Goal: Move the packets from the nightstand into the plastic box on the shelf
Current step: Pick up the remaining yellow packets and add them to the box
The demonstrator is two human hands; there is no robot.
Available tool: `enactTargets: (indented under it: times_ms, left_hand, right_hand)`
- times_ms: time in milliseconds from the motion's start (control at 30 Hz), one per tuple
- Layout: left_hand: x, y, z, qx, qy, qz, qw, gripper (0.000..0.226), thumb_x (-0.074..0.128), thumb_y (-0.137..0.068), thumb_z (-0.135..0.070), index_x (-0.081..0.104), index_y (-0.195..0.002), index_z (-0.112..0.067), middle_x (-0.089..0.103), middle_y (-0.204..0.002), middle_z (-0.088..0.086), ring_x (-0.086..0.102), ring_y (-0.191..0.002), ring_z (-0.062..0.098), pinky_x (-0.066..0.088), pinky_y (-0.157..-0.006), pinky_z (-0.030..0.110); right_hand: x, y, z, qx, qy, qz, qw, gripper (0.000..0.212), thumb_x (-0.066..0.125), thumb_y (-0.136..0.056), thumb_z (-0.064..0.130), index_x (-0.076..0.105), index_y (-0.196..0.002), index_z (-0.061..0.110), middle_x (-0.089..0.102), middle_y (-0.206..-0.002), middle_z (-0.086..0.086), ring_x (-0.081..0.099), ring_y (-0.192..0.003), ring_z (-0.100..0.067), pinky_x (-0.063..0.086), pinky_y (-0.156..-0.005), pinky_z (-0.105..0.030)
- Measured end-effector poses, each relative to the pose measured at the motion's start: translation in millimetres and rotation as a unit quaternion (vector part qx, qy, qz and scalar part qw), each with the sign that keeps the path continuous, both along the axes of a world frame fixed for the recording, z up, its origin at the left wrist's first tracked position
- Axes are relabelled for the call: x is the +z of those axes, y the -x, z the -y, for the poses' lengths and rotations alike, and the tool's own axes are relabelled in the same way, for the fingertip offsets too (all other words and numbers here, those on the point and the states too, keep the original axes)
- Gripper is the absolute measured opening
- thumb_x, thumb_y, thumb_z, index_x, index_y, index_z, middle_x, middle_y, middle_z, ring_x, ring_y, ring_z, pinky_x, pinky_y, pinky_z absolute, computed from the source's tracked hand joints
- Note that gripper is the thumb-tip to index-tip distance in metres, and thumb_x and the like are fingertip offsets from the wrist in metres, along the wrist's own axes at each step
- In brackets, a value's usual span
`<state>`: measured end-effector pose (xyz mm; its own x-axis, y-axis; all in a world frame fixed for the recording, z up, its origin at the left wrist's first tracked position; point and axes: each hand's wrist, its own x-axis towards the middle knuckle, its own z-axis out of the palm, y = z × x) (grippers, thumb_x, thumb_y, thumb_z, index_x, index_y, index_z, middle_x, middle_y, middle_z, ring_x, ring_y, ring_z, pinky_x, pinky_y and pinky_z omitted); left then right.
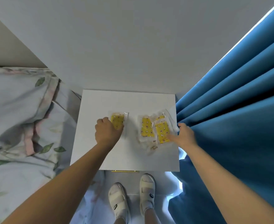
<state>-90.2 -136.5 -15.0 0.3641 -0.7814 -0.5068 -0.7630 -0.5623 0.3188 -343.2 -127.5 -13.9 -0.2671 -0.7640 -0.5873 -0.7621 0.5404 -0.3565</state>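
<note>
Several clear packets with yellow printed labels lie on the white nightstand [128,101]. One packet [118,121] lies alone at the left, and my left hand [106,132] is closed over its near left corner. A loose pile of packets [154,130] lies at the right. My right hand [182,135] rests on the pile's right edge, fingers spread over the nearest packet [162,132], thumb up by the curtain. The plastic box and the shelf are out of view.
A bed with a leaf-print pillow [20,110] and duvet borders the nightstand on the left. A blue curtain [238,110] hangs against its right edge. A white wall [133,46] stands behind. My feet in white shoes [131,198] stand before a gold drawer handle [125,171].
</note>
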Motion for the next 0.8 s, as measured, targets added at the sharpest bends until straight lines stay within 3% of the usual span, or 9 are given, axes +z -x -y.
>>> enactTargets:
  times_ms: [100,267,400,467,500,600,667,733,800]
  left_hand:
    - [-38.1,4.8,15.3,-0.033,0.014,0.083,0.996,0.08,0.06,-0.083,-0.057,0.037,-0.136,-0.001,0.044,-0.136,0.016,0.04,-0.126,0.034,0.041,-0.095,0.041]
    - [-69.7,12.7,28.3,-0.016,-0.021,0.085,0.996,0.083,0.069,-0.078,-0.054,0.036,-0.134,-0.002,0.039,-0.132,0.015,0.042,-0.12,0.034,0.043,-0.09,0.04]
    - [-74.6,7.3,36.1,0.07,-0.037,-0.038,0.996,0.087,0.087,-0.065,-0.029,0.036,-0.131,-0.002,0.037,-0.129,0.016,0.052,-0.107,0.031,0.047,-0.079,0.037]
    - [-75.7,3.5,36.1,0.092,-0.047,-0.055,0.993,0.088,0.088,-0.061,-0.027,0.039,-0.129,-0.003,0.039,-0.129,0.016,0.046,-0.096,0.022,0.046,-0.07,0.033]
    - [-75.7,2.4,35.5,0.085,-0.061,-0.033,0.994,0.091,0.089,-0.058,-0.032,0.04,-0.129,-0.003,0.041,-0.128,0.016,0.044,-0.097,0.023,0.046,-0.071,0.033]
    - [-71.9,2.3,32.9,0.031,-0.087,0.095,0.991,0.104,0.088,-0.056,-0.05,0.037,-0.132,-0.001,0.038,-0.13,0.016,0.04,-0.119,0.03,0.041,-0.095,0.035]
    - [-69.5,1.3,31.1,0.015,-0.091,0.109,0.99,0.105,0.086,-0.056,-0.053,0.037,-0.134,-0.001,0.035,-0.131,0.014,0.038,-0.123,0.031,0.038,-0.1,0.036]
    - [-71.1,-1.9,28.8,0.023,-0.103,0.071,0.992,0.099,0.086,-0.058,-0.051,0.04,-0.132,-0.004,0.037,-0.13,0.013,0.044,-0.12,0.029,0.042,-0.095,0.037]
    - [-75.5,-5.1,26.7,0.038,-0.091,0.004,0.995,0.075,0.085,-0.063,-0.044,0.049,-0.118,-0.007,0.05,-0.117,0.009,0.056,-0.103,0.028,0.047,-0.078,0.035]
  right_hand:
    - [-39.7,-5.4,18.7,-0.011,0.009,-0.01,1.0,0.083,0.08,-0.064,0.052,0.048,-0.129,0.012,0.056,-0.125,-0.013,0.052,-0.116,-0.033,0.049,-0.094,-0.047]
    - [-71.7,-13.9,24.5,0.016,0.027,-0.049,0.998,0.079,0.081,-0.068,0.045,0.043,-0.13,0.013,0.047,-0.13,-0.011,0.043,-0.122,-0.033,0.045,-0.098,-0.046]
    - [-79.3,-14.5,25.3,-0.016,0.013,-0.038,0.999,0.086,0.085,-0.065,0.041,0.038,-0.132,0.012,0.039,-0.135,-0.013,0.048,-0.12,-0.033,0.044,-0.1,-0.053]
    - [-80.1,-12.7,27.6,-0.018,-0.001,-0.049,0.999,0.092,0.085,-0.064,0.045,0.036,-0.134,0.011,0.045,-0.134,-0.014,0.047,-0.122,-0.034,0.044,-0.1,-0.051]
    - [-80.5,-11.6,29.0,-0.015,-0.009,-0.057,0.998,0.092,0.085,-0.063,0.047,0.037,-0.133,0.01,0.049,-0.132,-0.014,0.046,-0.123,-0.035,0.044,-0.1,-0.049]
    - [-79.5,-9.7,31.9,-0.005,-0.021,-0.071,0.997,0.086,0.084,-0.061,0.051,0.045,-0.125,0.011,0.055,-0.126,-0.012,0.043,-0.122,-0.034,0.041,-0.097,-0.043]
    - [-78.7,-9.5,33.5,0.011,-0.03,-0.094,0.995,0.082,0.082,-0.061,0.056,0.05,-0.123,0.013,0.052,-0.127,-0.013,0.042,-0.122,-0.032,0.04,-0.096,-0.042]
    - [-78.8,-8.2,35.1,0.026,-0.039,-0.103,0.994,0.08,0.08,-0.062,0.059,0.052,-0.123,0.015,0.047,-0.129,-0.013,0.04,-0.122,-0.032,0.039,-0.097,-0.041]
    - [-77.8,-5.8,36.3,0.042,-0.043,-0.094,0.994,0.078,0.079,-0.063,0.059,0.051,-0.122,0.017,0.05,-0.128,-0.011,0.043,-0.121,-0.031,0.04,-0.097,-0.042]
